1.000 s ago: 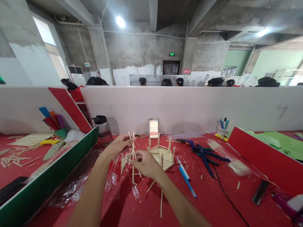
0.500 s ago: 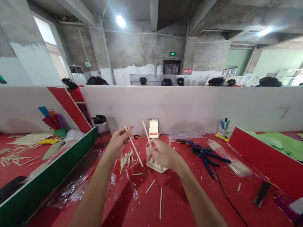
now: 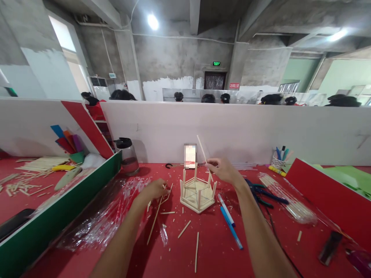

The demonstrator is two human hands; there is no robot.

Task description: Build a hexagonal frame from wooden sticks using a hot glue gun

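Note:
My right hand (image 3: 222,170) pinches a thin wooden stick (image 3: 202,148), tilted, its lower end beside a back right post of the hexagonal stick frame (image 3: 198,209). That frame has a flat slatted base with short upright posts at its corners. Left of it, my left hand (image 3: 155,191) is low over the loose sticks, fingers curled on the upper end of a long wooden stick (image 3: 154,226) that slants toward me. The fingertips partly hide that end. Short cut sticks (image 3: 166,197) lie under and beside this hand.
A phone (image 3: 190,156) leans on the partition behind the frame. Two pens (image 3: 227,216), pliers (image 3: 265,193) and a bag of sticks (image 3: 286,197) lie to the right. Clear plastic wrap (image 3: 107,216) and a jug (image 3: 128,158) are at left. Loose sticks (image 3: 196,251) lie in front.
My hands have moved apart. The left lowered its stick to the pile; the right carried the other stick rightward to the far side of the frame, which is uncovered now. The view shifted slightly.

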